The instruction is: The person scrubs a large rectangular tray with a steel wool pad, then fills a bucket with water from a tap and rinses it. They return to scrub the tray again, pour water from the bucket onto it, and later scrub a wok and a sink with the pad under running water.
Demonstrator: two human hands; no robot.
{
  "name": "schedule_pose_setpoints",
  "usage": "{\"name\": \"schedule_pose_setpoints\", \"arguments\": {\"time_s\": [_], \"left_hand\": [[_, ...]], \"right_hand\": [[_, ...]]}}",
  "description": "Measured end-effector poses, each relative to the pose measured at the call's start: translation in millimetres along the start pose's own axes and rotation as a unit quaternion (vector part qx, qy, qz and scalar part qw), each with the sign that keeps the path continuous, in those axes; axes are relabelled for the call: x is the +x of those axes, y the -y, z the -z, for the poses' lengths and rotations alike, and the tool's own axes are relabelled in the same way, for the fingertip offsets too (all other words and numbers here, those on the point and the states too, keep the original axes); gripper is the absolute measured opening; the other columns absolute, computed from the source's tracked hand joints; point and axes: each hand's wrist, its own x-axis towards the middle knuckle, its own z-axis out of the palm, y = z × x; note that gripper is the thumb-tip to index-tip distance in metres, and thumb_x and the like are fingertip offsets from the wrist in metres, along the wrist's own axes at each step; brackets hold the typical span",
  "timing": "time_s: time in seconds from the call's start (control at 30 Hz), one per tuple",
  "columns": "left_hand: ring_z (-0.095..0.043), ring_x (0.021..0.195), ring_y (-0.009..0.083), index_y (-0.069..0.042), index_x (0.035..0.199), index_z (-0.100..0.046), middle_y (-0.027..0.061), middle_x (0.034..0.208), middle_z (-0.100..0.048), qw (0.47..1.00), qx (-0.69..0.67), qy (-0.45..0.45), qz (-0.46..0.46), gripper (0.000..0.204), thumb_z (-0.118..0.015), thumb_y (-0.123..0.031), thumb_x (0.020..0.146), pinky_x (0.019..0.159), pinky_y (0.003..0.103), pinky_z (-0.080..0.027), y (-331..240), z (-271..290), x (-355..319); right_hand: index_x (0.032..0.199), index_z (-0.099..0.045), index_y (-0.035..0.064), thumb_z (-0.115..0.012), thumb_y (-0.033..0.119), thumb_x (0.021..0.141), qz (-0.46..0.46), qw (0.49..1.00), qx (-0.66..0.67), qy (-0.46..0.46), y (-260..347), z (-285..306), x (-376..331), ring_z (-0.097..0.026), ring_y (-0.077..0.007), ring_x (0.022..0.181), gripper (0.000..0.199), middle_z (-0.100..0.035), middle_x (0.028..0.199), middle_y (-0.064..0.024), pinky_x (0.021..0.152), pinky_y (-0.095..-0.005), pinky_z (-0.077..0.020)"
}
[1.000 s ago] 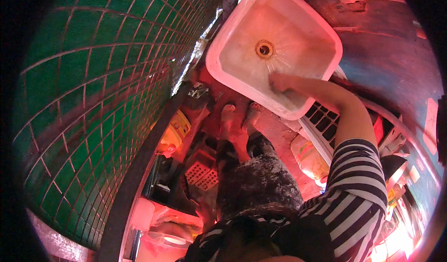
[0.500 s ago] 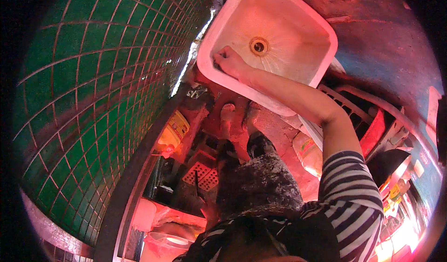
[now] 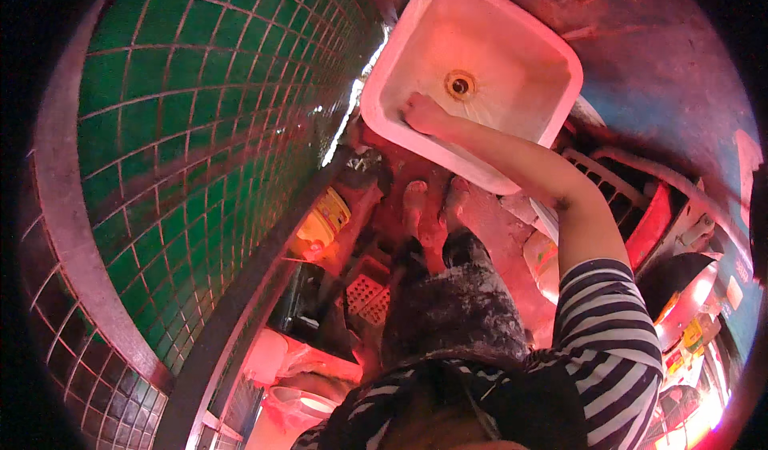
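One hand shows in this view: the right hand (image 3: 424, 114), reaching out on a bare forearm from a black-and-white striped sleeve (image 3: 608, 322) and resting on the near rim of a white rectangular basin (image 3: 512, 42). Its grip is curled into a loose fist against the basin's inner wall, but whether anything is pinched inside that fist cannot be told (the fingers fold away from the camera). The left hand is nowhere in the picture.

The basin is the landmark. It lies tilted, with its round metal drain hole (image 3: 459, 85) just beyond the right hand, toward the basin's middle. Left of the basin rises a wall of green tiles (image 3: 200, 130) with pale grout lines, curving with the lens. Directly below the basin, two bare feet (image 3: 436, 202) stand side by side on a reddish wet floor (image 3: 512, 266), toes pointing toward the basin's near edge. Below and left of the basin, close against the tiled wall, sits a yellow plastic container (image 3: 324, 222); farther down from it lies a pink perforated piece like a small crate or drain cover (image 3: 368, 296). Right of the basin, past the forearm, a white slatted rack (image 3: 616, 186) leans beside a red container (image 3: 660, 218). Everything is bathed in pinkish-red light.
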Motion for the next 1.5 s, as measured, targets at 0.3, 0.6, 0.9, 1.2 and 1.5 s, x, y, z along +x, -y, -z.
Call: {"name": "schedule_pose_setpoints", "arguments": {"time_s": [0.3,0.6,0.9,1.2,1.5], "left_hand": [[-0.038,0.058,0.0112,-0.002,0.065,-0.046,0.0012,0.059,-0.043,0.988,-0.144,0.035,-0.036,0.040,-0.047,-0.034,0.088,0.052,0.028,-0.038,-39,17,-4],[-0.038,0.055,0.0071,-0.003,0.064,-0.048,-0.0013,0.060,-0.046,0.973,-0.183,-0.104,-0.093,0.036,-0.051,-0.031,0.087,0.052,0.024,-0.035,-93,-1,38],[-0.037,0.057,0.0053,-0.006,0.065,-0.050,-0.0034,0.063,-0.047,0.920,-0.272,-0.139,-0.244,0.032,-0.055,-0.031,0.086,0.050,0.024,-0.032,-135,-37,113],[-0.040,0.049,0.0070,-0.008,0.076,-0.057,-0.0036,0.056,-0.046,0.947,-0.292,-0.018,-0.131,0.028,-0.060,-0.035,0.081,0.044,0.024,-0.032,-163,-54,142],[-0.036,0.039,0.0044,-0.013,0.075,-0.057,-0.0052,0.052,-0.045,0.934,-0.353,0.040,0.039,0.016,-0.065,-0.027,0.077,0.033,0.021,-0.022,-168,-49,146]], "right_hand": [[0.111,-0.046,0.0039,-0.046,0.016,0.081,-0.114,0.480,0.853,0.170,97,62,-107,-0.051,-0.0274,0.087,0.032,-0.051,0.103,-0.0164,0.074,-0.0379,-0.0438],[0.111,-0.047,0.0120,-0.046,0.023,0.086,-0.196,0.670,0.678,0.231,89,-1,-142,-0.055,-0.0222,0.086,0.027,-0.056,0.100,-0.0078,0.077,-0.0398,-0.0454],[0.107,-0.052,0.0165,-0.048,0.018,0.085,-0.321,0.742,0.527,0.260,75,-203,-164,-0.055,-0.0119,0.074,0.022,-0.057,0.093,0.0010,0.066,-0.0302,-0.0461],[0.102,-0.056,0.0162,-0.047,0.018,0.085,-0.217,0.777,0.519,0.284,118,-278,-140,-0.055,-0.0074,0.064,0.019,-0.059,0.082,0.0020,0.059,-0.0217,-0.0438],[0.102,-0.056,0.0166,-0.046,0.017,0.085,-0.186,0.735,0.546,0.356,103,-282,-138,-0.058,-0.0083,0.080,0.019,-0.060,0.094,0.0027,0.071,-0.0285,-0.0463]]}}
